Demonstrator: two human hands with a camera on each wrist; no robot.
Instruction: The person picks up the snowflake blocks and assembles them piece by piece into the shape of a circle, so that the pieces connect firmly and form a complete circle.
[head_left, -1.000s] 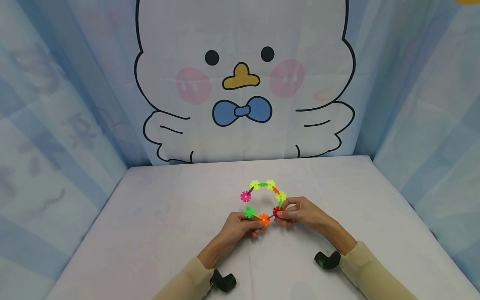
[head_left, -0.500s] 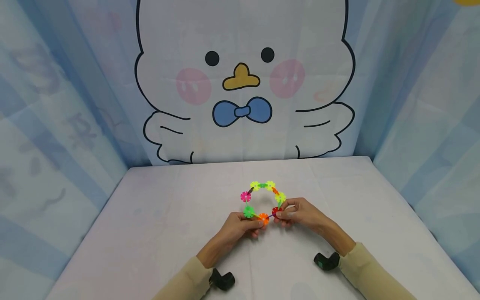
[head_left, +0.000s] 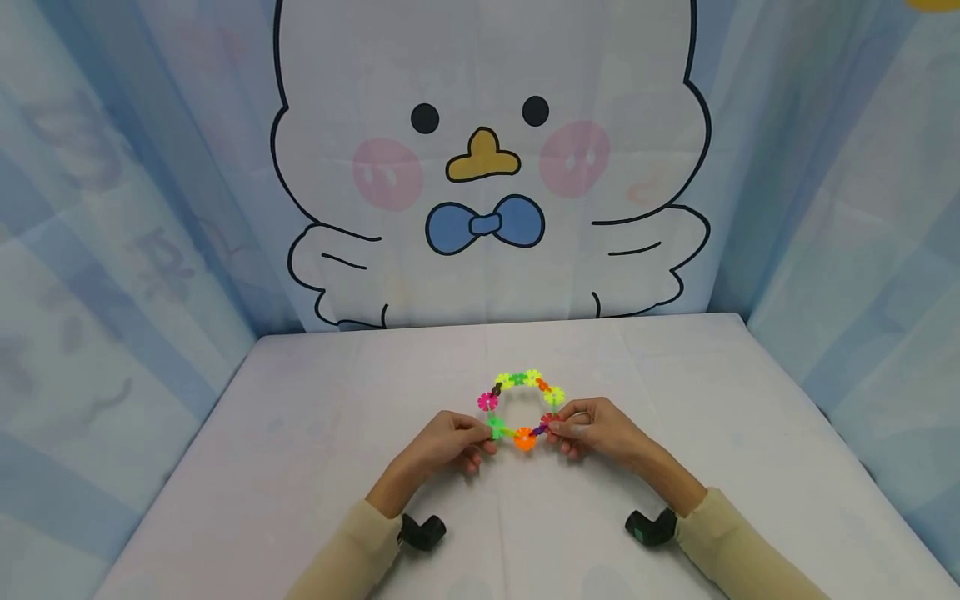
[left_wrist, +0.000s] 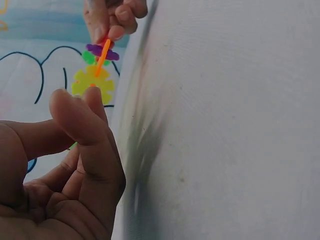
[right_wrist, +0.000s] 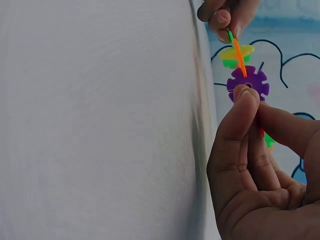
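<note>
A ring of interlocking snowflake discs (head_left: 525, 439) in several bright colours is held up between both hands in the head view. My left hand (head_left: 448, 442) pinches the green disc (head_left: 496, 427) at the ring's lower left. On the lower right, my right hand (head_left: 600, 431) pinches the red disc (head_left: 550, 422) between thumb and fingers. An orange disc and a purple disc (right_wrist: 248, 83) sit along the near side between the hands. In the left wrist view, a yellow disc (left_wrist: 93, 82) shows just beyond the left fingertips. The fingers cover parts of the pinched discs.
A pale cloth covers the table (head_left: 322, 467), with its back edge against a curtain (head_left: 487, 283) printed with a cartoon bird. Blue-white curtains hang at both sides. Dark wrist-worn devices (head_left: 422, 532) stick out at both sleeves.
My left hand has shifted left from the orange disc to the green disc. The ring has tipped lower at its far side and moved slightly left. The right hand keeps its hold.
</note>
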